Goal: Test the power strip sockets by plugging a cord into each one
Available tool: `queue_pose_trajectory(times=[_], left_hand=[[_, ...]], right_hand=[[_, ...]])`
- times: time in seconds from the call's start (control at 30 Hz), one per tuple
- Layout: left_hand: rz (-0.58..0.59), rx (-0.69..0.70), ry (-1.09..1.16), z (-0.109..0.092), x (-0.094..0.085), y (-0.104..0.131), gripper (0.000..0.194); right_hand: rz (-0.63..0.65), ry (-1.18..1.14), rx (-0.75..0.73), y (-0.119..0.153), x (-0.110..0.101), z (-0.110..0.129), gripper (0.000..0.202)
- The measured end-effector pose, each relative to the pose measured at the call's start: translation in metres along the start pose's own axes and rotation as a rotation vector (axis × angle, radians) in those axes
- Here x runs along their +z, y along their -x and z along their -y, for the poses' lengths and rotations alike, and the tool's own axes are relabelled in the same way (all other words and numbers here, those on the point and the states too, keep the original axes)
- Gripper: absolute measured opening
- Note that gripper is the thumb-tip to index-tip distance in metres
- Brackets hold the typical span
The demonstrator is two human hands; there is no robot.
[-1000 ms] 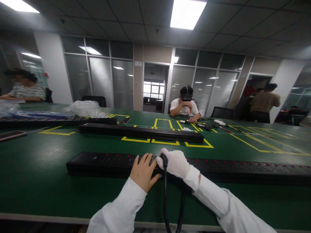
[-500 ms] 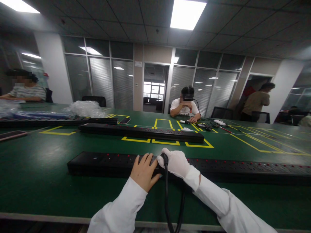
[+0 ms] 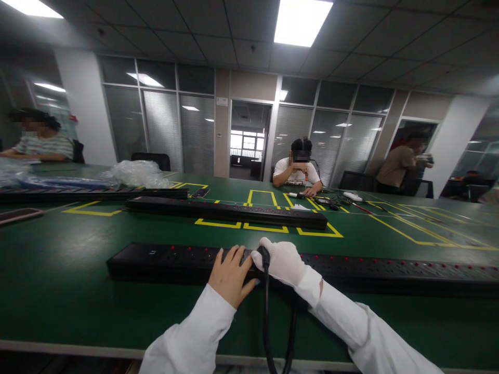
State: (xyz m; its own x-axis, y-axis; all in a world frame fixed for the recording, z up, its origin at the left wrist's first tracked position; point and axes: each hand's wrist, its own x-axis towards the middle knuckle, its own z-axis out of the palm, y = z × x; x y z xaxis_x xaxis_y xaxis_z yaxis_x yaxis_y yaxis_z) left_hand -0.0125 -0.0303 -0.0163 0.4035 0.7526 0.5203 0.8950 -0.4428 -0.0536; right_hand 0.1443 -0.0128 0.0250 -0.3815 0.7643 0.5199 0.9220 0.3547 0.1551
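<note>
Currently, a black plug [image 3: 264,253] is pinched by the fingers of the gloved right hand [image 3: 281,261] at the socketed top of the near power strip [image 3: 370,270], which is laid lengthwise on the green worktop [image 3: 78,311]; its black cable [image 3: 266,311] is looped downward. The strip is apparently steadied by the bare left hand [image 3: 229,283], fingers slightly spread. Step judged: plug handling at one socket; whether inserted or withdrawn cannot be told, contact being hidden. Straight alignment is called for next. Containment: something blue is covered or enclosed by clear plastic wrapping [image 3: 136,174], far left.
</note>
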Motion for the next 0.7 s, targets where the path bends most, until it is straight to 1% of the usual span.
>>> queue_pose_trajectory(times=[0.17, 0.27, 0.37, 0.57, 0.7], left_hand=[[-0.013, -0.011, -0.005, -0.0003, 0.0033, 0.0002, 0.043], [-0.046, -0.032, -0.01, -0.0014, 0.0064, 0.0002, 0.043], [-0.055, -0.035, -0.014, -0.0014, 0.0068, 0.0003, 0.043], [-0.033, 0.01, -0.009, 0.0009, 0.0013, 0.0005, 0.043], [-0.017, 0.008, -0.005, 0.0012, 0.0003, 0.0002, 0.042]], right_hand=[[0.018, -0.031, 0.018, -0.0001, -0.002, 0.0009, 0.03], [0.059, -0.086, 0.017, -0.0016, -0.003, -0.0012, 0.03], [0.097, -0.144, 0.003, -0.0035, -0.003, -0.0043, 0.029], [0.089, -0.126, 0.029, -0.0036, -0.0016, -0.0043, 0.03], [0.082, -0.103, 0.029, -0.0025, -0.0026, -0.0021, 0.031]])
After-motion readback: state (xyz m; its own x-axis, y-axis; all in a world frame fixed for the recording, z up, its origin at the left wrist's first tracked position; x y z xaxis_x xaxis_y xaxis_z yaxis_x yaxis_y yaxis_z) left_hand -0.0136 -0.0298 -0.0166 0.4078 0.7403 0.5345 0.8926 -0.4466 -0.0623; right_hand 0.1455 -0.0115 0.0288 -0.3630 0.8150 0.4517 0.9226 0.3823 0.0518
